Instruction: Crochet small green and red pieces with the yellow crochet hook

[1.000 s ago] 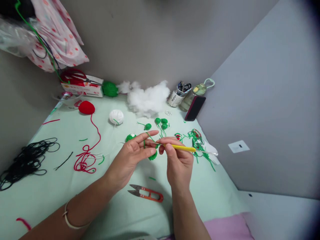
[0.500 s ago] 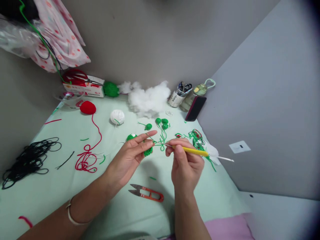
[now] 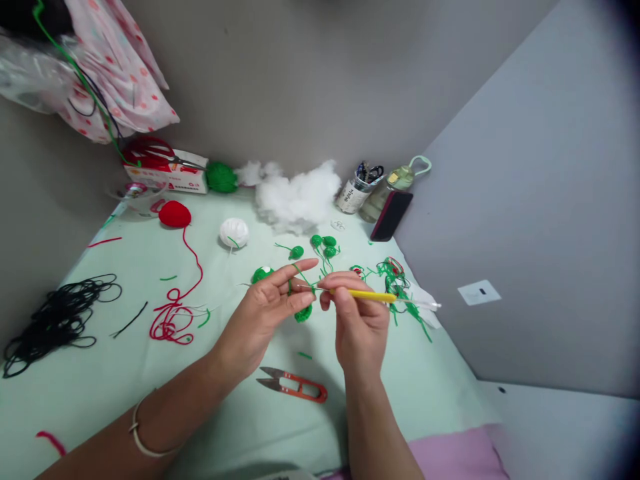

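My right hand (image 3: pixel 361 327) is closed around a crochet hook with a yellow handle (image 3: pixel 370 295); its thin metal end points left and meets the green yarn by my left fingers. In my left hand (image 3: pixel 260 307) is a small green crochet piece (image 3: pixel 303 313), which hangs below the thumb and is partly hidden. A strand of green yarn runs over the raised left index finger down to the hook. Just behind the left hand lies a green ball with a white spot (image 3: pixel 263 274). Several small green crocheted balls (image 3: pixel 329 241) with yarn tails rest beyond my hands.
Orange thread snips (image 3: pixel 305 389) lie in front of my hands. White stuffing (image 3: pixel 297 200), a white yarn ball (image 3: pixel 234 233) and a red yarn ball (image 3: pixel 175 215) stand farther back. Black cord (image 3: pixel 55 320) is at left, green scraps (image 3: pixel 400 287) at right. A phone (image 3: pixel 392 216) leans on a bottle.
My right hand and the hook have moved left, bringing the hook's tip past the left thumb and under the yarn. The green piece now hangs slightly lower and farther right.
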{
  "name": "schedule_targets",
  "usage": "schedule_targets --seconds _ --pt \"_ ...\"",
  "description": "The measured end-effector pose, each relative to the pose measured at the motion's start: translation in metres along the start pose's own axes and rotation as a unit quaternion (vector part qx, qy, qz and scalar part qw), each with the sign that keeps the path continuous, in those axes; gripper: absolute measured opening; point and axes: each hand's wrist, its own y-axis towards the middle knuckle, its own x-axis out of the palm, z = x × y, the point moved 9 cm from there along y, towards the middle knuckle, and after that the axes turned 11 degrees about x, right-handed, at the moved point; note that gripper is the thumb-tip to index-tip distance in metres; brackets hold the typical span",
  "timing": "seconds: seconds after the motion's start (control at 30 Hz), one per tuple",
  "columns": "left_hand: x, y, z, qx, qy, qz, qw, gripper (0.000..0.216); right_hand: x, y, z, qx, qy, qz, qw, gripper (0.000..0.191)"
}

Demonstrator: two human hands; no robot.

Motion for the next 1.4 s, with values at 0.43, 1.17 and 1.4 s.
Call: schedule_targets --seconds 0.43,1.17,1.4 --pt "0.0 -0.001 -0.02 -0.085 -0.086 0.027 0.992 0.026 0.006 -0.016 -0.019 -0.146 -0.179 0.037 0.972 0.024" --pt "0.0 0.001 -0.006 -0.053 -0.061 0.007 0.997 0.037 -0.007 -0.004 -0.001 -0.019 -0.018 0.053 0.998 0.013" --pt "-0.001 -0.003 0.003 0.021 0.006 0.023 0.999 0.057 0.008 -0.01 -0.005 -0.057 -0.091 0.009 0.994 0.018"
